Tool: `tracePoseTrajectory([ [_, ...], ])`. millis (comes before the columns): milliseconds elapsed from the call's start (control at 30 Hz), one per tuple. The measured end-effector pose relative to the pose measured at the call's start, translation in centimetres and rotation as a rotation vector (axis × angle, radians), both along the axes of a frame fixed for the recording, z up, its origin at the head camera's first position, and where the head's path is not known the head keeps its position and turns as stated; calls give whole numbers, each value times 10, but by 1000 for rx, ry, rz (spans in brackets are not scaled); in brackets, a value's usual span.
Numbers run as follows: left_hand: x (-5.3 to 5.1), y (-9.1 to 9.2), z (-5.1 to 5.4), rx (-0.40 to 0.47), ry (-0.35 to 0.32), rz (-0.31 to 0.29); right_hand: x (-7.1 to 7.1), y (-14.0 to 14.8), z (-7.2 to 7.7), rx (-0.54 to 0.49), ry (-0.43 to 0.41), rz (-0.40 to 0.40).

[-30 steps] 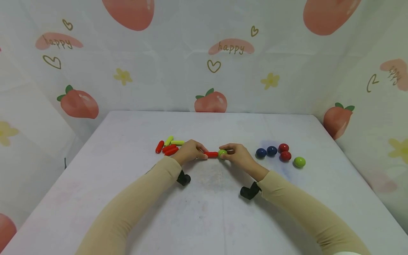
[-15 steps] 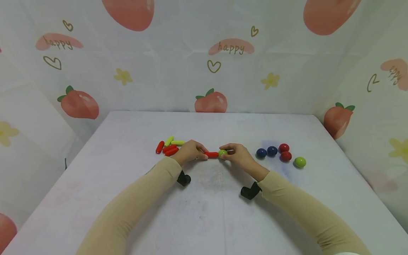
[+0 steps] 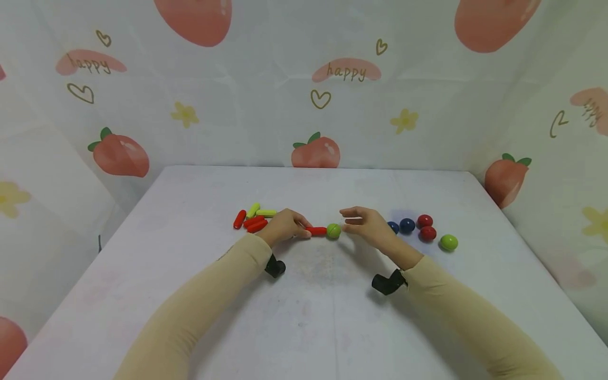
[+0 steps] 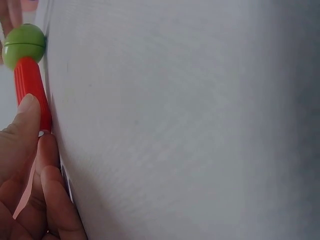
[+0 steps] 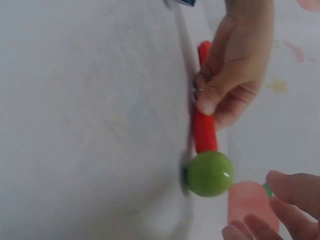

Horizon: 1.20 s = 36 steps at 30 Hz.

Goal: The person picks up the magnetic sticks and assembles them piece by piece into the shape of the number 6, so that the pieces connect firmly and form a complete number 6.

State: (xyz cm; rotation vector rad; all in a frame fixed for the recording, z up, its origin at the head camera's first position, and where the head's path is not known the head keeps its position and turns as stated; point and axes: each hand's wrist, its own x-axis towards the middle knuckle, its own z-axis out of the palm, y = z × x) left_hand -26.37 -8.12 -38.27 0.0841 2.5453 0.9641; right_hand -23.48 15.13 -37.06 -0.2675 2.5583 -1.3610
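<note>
White backdrop (image 3: 252, 105) with printed peaches (image 3: 315, 152) stands behind a pale table (image 3: 304, 322); here the left hand (image 3: 285, 226) pinches a red rod (image 3: 317, 231) between thumb and finger, and a green ball (image 3: 334, 231) touches its free end; the right hand (image 3: 370, 227), fingers apart and holding nothing, is just beside the ball. To do this step well, I think, the rod should be held steady, as I cannot tell if the ball is attached; farther out, red rods (image 3: 257, 226) and yellow rods (image 3: 266, 213) lie to the left; blue balls (image 3: 407, 226), red balls (image 3: 427, 234) and another green ball (image 3: 448, 243) to the right.
</note>
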Motion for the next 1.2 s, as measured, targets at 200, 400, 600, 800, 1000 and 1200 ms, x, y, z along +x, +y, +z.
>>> tracePoseTrajectory([
  [200, 0, 1, -1, -3, 4, 0, 5, 21, 15, -20, 6, -16],
  [400, -1, -1, -3, -4, 18, -1, 13, 45, 23, 33, 43, -55],
  [600, 1, -1, -1, -4, 28, -3, 20, 68, 24, 68, 111, -116],
  [800, 4, -1, 0, -6, 28, -9, 26, 82, 11, 125, 149, -131],
  [1000, 4, -1, 0, -2, 32, -6, 26, 90, -4, 111, 159, -110],
  [1200, 3, -1, -1, 7, 34, -10, 24, 89, -9, 144, 157, -123],
])
